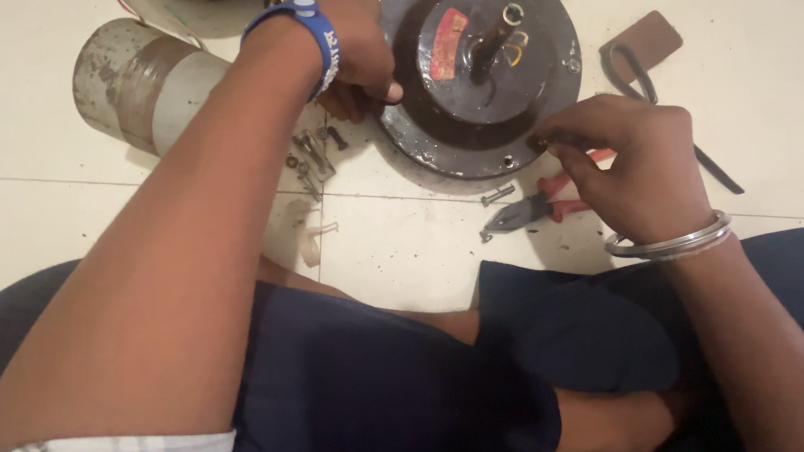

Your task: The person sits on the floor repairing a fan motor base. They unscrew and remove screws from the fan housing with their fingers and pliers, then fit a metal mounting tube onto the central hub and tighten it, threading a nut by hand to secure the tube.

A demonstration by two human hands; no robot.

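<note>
A round dark metal motor housing [469, 102] lies flat on the tiled floor, with a short shaft, a red label and coloured wire loops at its centre. My left hand [355, 49], wearing a blue wristband, grips the housing's left rim. My right hand [627, 160], with a silver bangle on the wrist, pinches something small at the housing's lower right rim; what it pinches is hidden by the fingertips. Bolts ring the rim.
Red-handled pliers [538, 208] and a loose bolt [497, 193] lie just below the housing. Several screws [312, 156] sit left of it. A grey metal cylinder [137, 79] lies at upper left. A brown pad [645, 40] and a black strap lie at right. My crossed legs fill the foreground.
</note>
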